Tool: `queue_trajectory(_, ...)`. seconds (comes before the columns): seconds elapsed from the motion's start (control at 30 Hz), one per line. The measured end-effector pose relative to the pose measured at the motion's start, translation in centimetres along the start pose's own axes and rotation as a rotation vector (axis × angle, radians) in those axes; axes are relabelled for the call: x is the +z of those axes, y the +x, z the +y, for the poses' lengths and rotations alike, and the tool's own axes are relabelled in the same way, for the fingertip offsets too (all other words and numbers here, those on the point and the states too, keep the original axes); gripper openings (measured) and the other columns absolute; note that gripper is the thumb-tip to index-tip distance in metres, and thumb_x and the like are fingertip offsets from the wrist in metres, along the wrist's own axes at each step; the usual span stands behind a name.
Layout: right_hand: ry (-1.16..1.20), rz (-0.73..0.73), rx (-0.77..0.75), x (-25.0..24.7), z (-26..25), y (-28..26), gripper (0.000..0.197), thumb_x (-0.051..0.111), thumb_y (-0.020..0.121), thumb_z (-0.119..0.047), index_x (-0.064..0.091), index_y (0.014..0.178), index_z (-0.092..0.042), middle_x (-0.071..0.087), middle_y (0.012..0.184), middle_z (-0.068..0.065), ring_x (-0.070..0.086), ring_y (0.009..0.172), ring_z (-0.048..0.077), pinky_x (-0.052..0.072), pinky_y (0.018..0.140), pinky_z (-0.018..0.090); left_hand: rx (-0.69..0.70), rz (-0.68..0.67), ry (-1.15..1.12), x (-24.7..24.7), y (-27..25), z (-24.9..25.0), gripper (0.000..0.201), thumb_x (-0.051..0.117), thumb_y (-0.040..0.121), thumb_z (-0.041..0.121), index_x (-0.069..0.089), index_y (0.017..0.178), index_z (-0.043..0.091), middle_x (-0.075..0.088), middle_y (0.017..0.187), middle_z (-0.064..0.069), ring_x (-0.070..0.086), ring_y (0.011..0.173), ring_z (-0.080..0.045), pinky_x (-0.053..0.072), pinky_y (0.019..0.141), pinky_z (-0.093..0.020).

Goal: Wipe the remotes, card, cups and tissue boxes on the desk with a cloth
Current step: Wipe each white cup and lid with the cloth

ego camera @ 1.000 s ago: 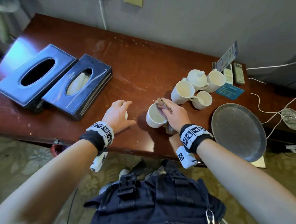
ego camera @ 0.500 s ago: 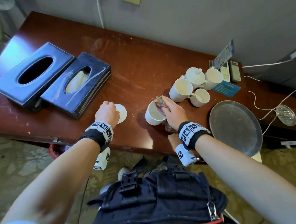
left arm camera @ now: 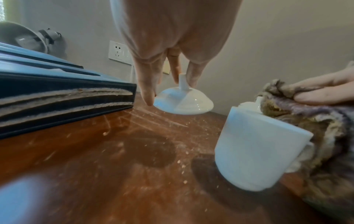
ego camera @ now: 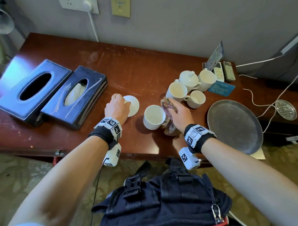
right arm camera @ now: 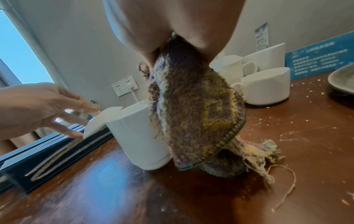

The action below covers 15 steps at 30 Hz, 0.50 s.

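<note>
Left hand (ego camera: 117, 107): its grip pinches the knob of a white lid (left arm camera: 182, 101), holding it tilted just above the table (ego camera: 133, 75). Right hand (ego camera: 178, 110): its grip is closed on a frayed cloth (right arm camera: 193, 109) pressed against the side of a tilted white cup (ego camera: 153, 117). Two tissue boxes (ego camera: 51, 95) lie just left of the lid-holding grip; four more cups (ego camera: 189, 87), a blue card (ego camera: 221, 88) and two remotes (ego camera: 223, 71) sit beyond the cloth-holding grip.

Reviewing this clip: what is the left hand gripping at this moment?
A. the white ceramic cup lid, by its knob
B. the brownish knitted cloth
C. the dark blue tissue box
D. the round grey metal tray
A: the left hand pinches the knob of the white ceramic cup lid, lifted and tilted above the desk.
</note>
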State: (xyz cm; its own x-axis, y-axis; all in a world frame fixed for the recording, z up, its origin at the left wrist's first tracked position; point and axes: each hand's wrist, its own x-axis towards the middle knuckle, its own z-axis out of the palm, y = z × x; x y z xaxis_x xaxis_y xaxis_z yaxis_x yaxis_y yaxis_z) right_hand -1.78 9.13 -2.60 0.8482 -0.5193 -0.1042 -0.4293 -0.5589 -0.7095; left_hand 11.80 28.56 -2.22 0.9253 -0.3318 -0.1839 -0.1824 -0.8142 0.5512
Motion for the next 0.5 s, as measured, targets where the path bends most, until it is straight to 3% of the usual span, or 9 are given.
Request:
queue_trajectory(0.27, 0.044, 0.040, 0.053, -1.0, 1.0, -0.8, 0.041, 0.049, 0.100, -0.017, 0.050, 0.142, -0.016, 0.054, 0.142, 0.002, 0.048, 0.132, 0.020, 0.034, 0.112, 0.032, 0.248, -0.154, 0.056, 0.7, -0.8, 4.3, 0.026, 0.058, 0.097, 0.036, 0.055, 0.107, 0.012, 0.058, 0.128, -0.007, 0.060, 0.104, -0.033, 0.051, 0.087, -0.042)
queue_trajectory(0.43, 0.047, 0.033, 0.093, -1.4, 1.6, -1.4, 0.041, 0.049, 0.101, -0.018, 0.051, 0.141, -0.018, 0.056, 0.141, 0.001, 0.049, 0.130, 0.019, 0.032, 0.104, 0.022, 0.334, -0.225, 0.171, 2.0, -1.3, 5.6, 0.030, 0.054, 0.098, 0.039, 0.054, 0.109, 0.012, 0.059, 0.124, -0.008, 0.059, 0.101, -0.035, 0.048, 0.085, -0.041)
queue_trajectory(0.5, 0.059, 0.029, 0.114, -1.3, 1.8, -1.7, 0.040, 0.049, 0.101, -0.019, 0.052, 0.141, -0.019, 0.055, 0.141, 0.000, 0.049, 0.130, 0.019, 0.033, 0.105, 0.022, 0.353, -0.228, 0.194, 2.3, -1.5, 5.9, 0.030, 0.054, 0.098, 0.041, 0.053, 0.109, 0.013, 0.060, 0.124, -0.008, 0.059, 0.101, -0.035, 0.047, 0.086, -0.041)
